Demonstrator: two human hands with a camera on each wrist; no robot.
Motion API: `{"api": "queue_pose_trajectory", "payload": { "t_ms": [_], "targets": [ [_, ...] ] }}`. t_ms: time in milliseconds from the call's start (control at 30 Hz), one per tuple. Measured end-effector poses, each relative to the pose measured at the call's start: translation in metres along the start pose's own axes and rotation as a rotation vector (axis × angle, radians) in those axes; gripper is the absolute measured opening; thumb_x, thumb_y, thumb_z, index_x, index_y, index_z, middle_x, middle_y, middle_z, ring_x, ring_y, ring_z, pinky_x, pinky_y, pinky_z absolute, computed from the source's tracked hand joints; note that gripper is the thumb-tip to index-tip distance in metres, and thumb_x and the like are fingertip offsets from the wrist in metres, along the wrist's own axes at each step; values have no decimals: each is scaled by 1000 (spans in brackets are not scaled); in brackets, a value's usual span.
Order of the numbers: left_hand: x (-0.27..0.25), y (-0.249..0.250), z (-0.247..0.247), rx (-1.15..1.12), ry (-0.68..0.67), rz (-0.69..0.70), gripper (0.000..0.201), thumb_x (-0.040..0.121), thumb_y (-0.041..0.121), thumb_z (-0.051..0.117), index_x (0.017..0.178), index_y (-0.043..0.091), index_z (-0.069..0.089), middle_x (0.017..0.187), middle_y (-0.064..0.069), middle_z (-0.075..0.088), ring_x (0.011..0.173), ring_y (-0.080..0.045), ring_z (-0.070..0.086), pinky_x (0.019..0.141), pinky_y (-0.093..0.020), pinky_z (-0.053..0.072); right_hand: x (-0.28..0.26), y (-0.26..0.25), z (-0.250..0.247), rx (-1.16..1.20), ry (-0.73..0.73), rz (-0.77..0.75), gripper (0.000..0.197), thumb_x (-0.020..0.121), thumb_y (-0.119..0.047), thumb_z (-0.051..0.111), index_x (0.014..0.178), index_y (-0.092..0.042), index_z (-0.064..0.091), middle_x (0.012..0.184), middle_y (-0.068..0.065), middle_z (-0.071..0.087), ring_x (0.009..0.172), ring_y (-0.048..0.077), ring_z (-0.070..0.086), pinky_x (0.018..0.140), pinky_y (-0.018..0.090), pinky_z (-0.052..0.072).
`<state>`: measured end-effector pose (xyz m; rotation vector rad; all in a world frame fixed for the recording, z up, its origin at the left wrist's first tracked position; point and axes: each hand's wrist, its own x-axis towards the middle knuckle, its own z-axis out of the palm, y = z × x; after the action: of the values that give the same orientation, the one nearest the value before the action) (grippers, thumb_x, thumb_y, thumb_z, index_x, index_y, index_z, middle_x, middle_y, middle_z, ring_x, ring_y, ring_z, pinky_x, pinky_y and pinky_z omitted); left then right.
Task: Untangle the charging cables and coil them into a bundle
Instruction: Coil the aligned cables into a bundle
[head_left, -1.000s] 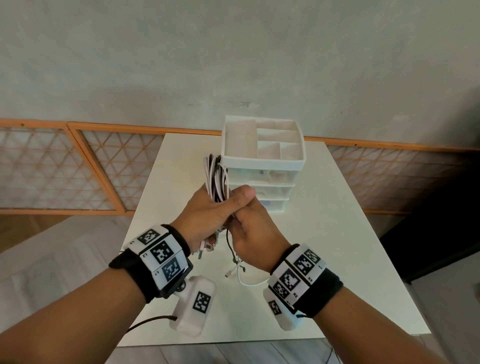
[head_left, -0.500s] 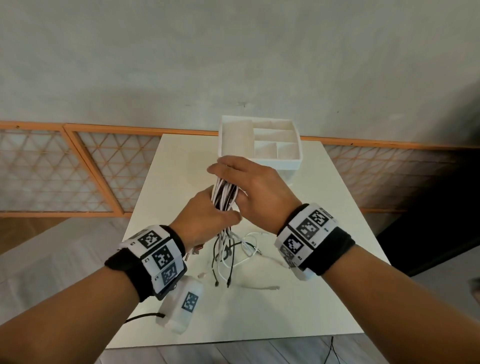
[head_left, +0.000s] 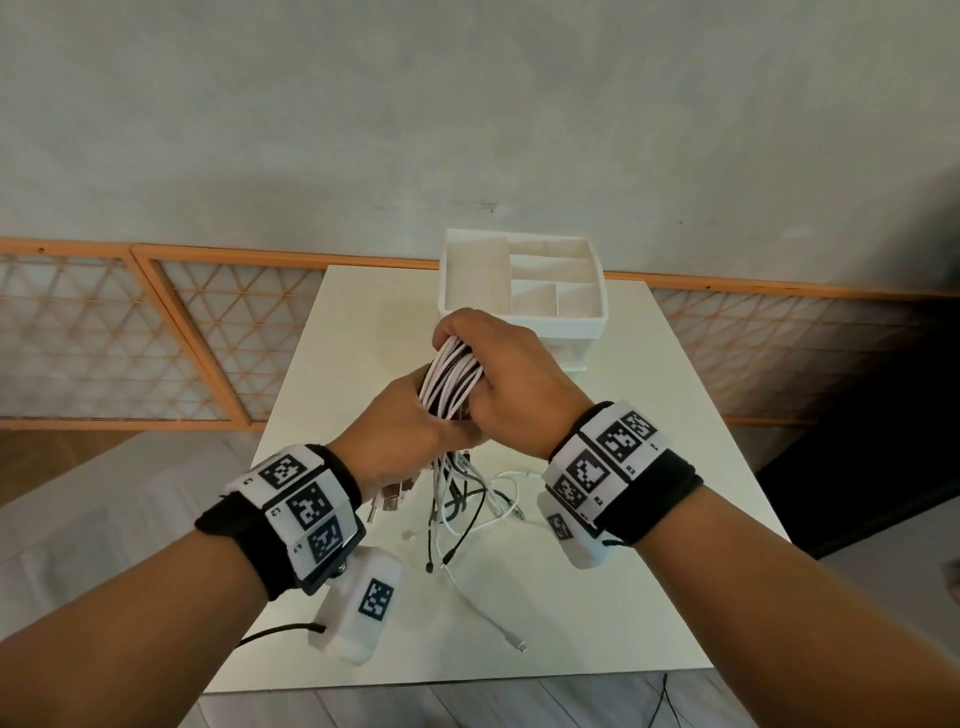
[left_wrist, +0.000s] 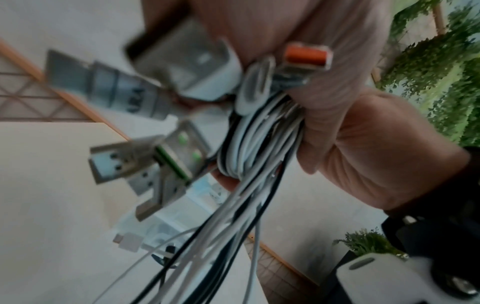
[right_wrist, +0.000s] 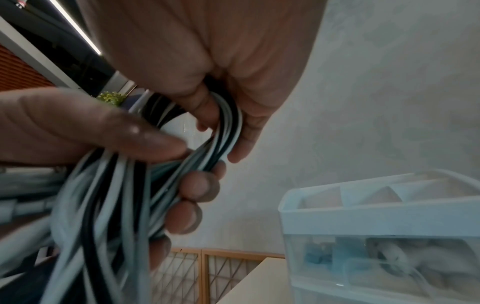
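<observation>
A bundle of white and black charging cables (head_left: 451, 382) is held above the white table (head_left: 649, 467). My left hand (head_left: 400, 436) grips the bundle's lower part from the left. My right hand (head_left: 498, 374) curls over its looped top, thumb and fingers round the strands (right_wrist: 166, 179). Loose ends (head_left: 457, 514) hang below the hands and trail onto the table, one white plug (head_left: 519, 646) lying near the front edge. Several USB plugs (left_wrist: 145, 156) stick out beside my left palm, among them an orange-tipped plug (left_wrist: 306, 55).
A white drawer organiser (head_left: 522, 286) with open top compartments stands right behind the hands; its clear drawers (right_wrist: 384, 259) hold small items. An orange lattice rail (head_left: 156, 332) runs along the wall behind the table. Green plants (left_wrist: 441, 61) appear in the left wrist view.
My right hand rose from under the bundle to over its top and now curls round the loops. More loose cable ends now hang and lie on the table.
</observation>
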<state>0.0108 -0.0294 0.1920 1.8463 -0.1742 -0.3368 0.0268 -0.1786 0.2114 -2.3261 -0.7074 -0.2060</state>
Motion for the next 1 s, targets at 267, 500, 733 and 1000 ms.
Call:
{"api": "queue_pose_trajectory", "payload": {
  "t_ms": [267, 500, 733, 1000],
  "targets": [
    [6, 1, -5, -115, 160, 40, 13, 90, 7, 64, 101, 12, 69, 82, -6, 75, 78, -16, 71, 75, -34, 56, -13, 1, 6, 299, -38, 175, 100, 86, -4, 62, 160, -26, -1, 161, 5, 34, 144, 18, 39, 114, 29, 35],
    [6, 10, -15, -254, 88, 159, 21, 95, 17, 63, 82, 0, 65, 76, -14, 66, 80, -29, 66, 86, -42, 52, -47, 42, 76, 181, -116, 461, 41, 88, -42, 70, 116, -13, 65, 85, 8, 75, 73, 21, 71, 75, 40, 59],
    [-6, -3, -26, -128, -229, 18, 35, 90, 34, 69, 73, 4, 60, 65, -8, 61, 67, -22, 61, 74, -39, 52, -45, 77, 38, -83, -86, 458, 8, 83, -21, 76, 83, -26, 82, 77, -6, 77, 71, 6, 69, 72, 30, 56],
    [-1, -12, 8, 237, -142, -164, 28, 75, 37, 81, 70, 17, 64, 62, -6, 70, 59, -15, 62, 69, -36, 55, -17, 38, 19, -544, -124, 378, 5, 76, -22, 56, 71, -20, 59, 67, 0, 61, 64, 27, 52, 49, 25, 25]
  ]
}}
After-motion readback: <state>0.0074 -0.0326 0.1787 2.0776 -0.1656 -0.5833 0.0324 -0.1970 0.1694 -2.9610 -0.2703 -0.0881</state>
